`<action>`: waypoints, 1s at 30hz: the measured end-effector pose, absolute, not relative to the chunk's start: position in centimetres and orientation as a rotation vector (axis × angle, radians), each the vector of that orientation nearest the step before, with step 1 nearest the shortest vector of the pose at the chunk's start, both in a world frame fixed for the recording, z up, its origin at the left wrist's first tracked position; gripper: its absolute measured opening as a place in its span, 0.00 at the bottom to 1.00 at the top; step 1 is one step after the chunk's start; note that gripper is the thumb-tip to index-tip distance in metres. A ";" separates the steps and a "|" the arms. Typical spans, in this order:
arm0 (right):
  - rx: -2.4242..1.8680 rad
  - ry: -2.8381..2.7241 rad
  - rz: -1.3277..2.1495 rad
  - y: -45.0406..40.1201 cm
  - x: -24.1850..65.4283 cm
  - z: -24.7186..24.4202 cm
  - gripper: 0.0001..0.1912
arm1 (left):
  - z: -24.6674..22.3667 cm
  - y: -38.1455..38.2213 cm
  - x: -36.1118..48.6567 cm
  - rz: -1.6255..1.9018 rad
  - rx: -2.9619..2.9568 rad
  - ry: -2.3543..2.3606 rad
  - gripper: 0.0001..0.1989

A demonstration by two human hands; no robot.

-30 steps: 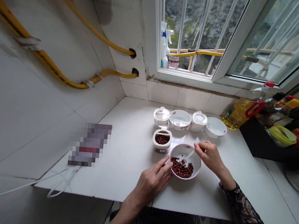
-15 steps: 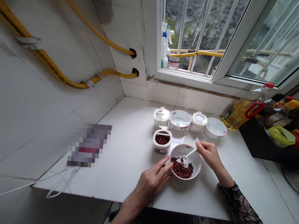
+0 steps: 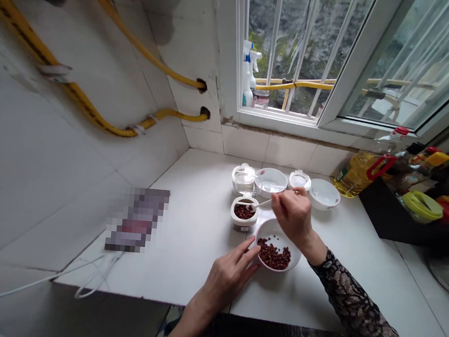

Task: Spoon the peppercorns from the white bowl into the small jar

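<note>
My left hand [image 3: 228, 271] steadies a white bowl [image 3: 294, 256], its fingers against the left rim. Dark red Sichuan peppercorns [image 3: 274, 255] are heaped in the near part of that bowl. In my right hand [image 3: 294, 216] is a small white spoon [image 3: 264, 203], gripped by its handle above the bowl's far edge. The spoon's head is at the mouth of a white-rimmed seasoning jar [image 3: 243, 223], which holds more peppercorns. This jar's clear lid is flipped up behind it. Part of the bowl is hidden under my right hand.
Behind stand another seasoning jar [image 3: 236, 179], a white bowl [image 3: 271, 177], a lidded jar [image 3: 300, 179] and a second bowl [image 3: 324, 194]. An oil bottle [image 3: 355, 172] and a black rack [image 3: 385, 216] of bottles are at the right. A blurred object [image 3: 139, 221] and white cable lie left.
My right hand has carried the spoon up and left from inside the bowl to the open peppercorn jar. My left hand remains at the bowl's rim.
</note>
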State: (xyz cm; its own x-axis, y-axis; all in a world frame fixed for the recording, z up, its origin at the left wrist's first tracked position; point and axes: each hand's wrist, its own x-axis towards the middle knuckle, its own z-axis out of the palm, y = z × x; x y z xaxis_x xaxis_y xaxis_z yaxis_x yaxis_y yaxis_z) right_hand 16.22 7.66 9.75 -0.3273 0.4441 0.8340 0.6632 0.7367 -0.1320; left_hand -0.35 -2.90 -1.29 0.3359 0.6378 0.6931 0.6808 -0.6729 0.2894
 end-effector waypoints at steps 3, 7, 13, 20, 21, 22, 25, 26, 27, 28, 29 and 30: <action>-0.690 -2.114 -0.537 7.3 15.6 9.6 0.18 | -1.4 -2.9 -0.4 -1.270 -2.525 -1.252 0.14; -0.743 -2.026 -0.424 7.0 17.1 9.8 0.17 | -1.6 -2.9 -0.5 -1.261 -2.532 -1.250 0.15; -1.066 -2.050 0.024 6.9 21.4 8.4 0.23 | -1.5 -2.9 -0.5 -1.263 -2.542 -1.252 0.16; -1.073 -2.290 0.089 6.4 22.4 5.7 0.23 | -1.2 -2.9 -0.5 -1.248 -2.522 -1.256 0.14; -1.060 -2.295 0.127 6.4 22.3 5.5 0.23 | -1.1 -2.9 -0.4 -1.249 -2.522 -1.253 0.14; -1.060 -2.289 0.171 6.3 22.2 5.4 0.24 | -1.1 -2.9 -0.4 -1.250 -2.524 -1.247 0.14; -1.112 -2.237 0.299 6.3 22.3 5.3 0.25 | -1.2 -2.9 -0.4 -1.248 -2.525 -1.245 0.14; -1.132 -2.218 0.337 6.3 22.4 5.3 0.25 | -1.2 -2.9 -0.4 -1.246 -2.523 -1.247 0.14; -1.148 -2.204 0.370 6.3 22.5 5.3 0.25 | -1.2 -2.9 -0.4 -1.244 -2.519 -1.247 0.14; -1.157 -2.196 0.399 6.3 22.6 5.3 0.25 | -1.3 -2.9 -0.5 -1.244 -2.517 -1.247 0.14; -1.160 -2.192 0.422 6.3 22.7 5.3 0.25 | -1.3 -2.9 -0.5 -1.244 -2.517 -1.245 0.15; -1.163 -2.189 0.441 6.2 22.7 5.2 0.26 | -1.3 -2.9 -0.5 -1.244 -2.518 -1.245 0.15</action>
